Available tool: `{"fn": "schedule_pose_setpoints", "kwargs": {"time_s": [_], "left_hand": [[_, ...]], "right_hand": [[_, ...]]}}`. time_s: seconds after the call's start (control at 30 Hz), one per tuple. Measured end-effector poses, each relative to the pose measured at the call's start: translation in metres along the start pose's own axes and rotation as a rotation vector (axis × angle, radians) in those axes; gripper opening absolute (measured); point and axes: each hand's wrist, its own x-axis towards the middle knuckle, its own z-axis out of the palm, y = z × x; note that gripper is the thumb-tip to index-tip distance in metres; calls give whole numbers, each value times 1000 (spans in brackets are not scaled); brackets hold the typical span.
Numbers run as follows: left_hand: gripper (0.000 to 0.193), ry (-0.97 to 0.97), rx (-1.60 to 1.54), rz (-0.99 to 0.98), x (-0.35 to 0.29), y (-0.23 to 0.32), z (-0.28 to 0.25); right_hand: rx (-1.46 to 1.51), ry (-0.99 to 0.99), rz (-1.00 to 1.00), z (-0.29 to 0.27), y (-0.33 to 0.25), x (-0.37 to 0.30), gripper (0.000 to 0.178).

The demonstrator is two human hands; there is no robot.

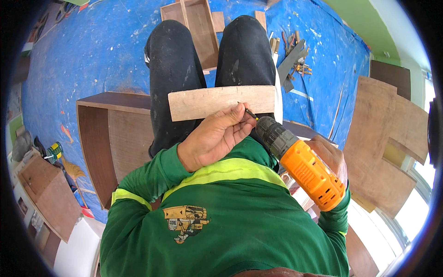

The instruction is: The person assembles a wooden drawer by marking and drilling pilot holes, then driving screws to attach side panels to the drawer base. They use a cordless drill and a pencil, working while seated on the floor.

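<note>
A flat wooden strip (198, 104) lies across my thighs. In my right hand (328, 156) is an orange and black power drill (311, 173), its nose angled up and left toward the strip; the drill body hides most of the grip. My left hand (214, 136) is palm up, with thumb and fingertips pinched around a small dark screw (249, 112) at the tip of the drill's bit. The screw's point shows just past the thumb, over the strip's lower edge. Whether it touches the wood I cannot tell.
An open wooden drawer box (94, 138) stands by my left leg, and another drawer (200, 27) lies beyond my knees. Pliers and other hand tools (300, 64) are heaped on the blue tarp (110, 51). Plywood panels (369, 138) lie at right; a broom (74, 171) is at left.
</note>
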Motion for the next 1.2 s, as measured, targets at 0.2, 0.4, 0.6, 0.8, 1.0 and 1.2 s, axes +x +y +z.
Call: {"fn": "schedule_pose_setpoints", "kwargs": {"time_s": [0.2, 0.4, 0.6, 0.8, 1.0, 1.2], "left_hand": [[30, -53, -32, -35, 0, -6, 1], [42, -119, -41, -59, -1, -8, 2], [50, -130, -39, -49, -1, -1, 3], [51, -128, -26, -1, 5, 0, 0], [51, -131, -27, 0, 9, 1, -4], [50, -128, -47, -4, 9, 4, 0]], "right_hand": [[-72, -30, 29, -9, -13, 1, 36], [-80, -62, 17, -15, -10, 8, 37], [32, -85, 0, -23, -8, 24, 36], [90, -169, 38, -34, -14, 40, 58], [61, -225, 112, -40, -19, 47, 47], [50, -219, 62, -42, -21, 53, 45]]}}
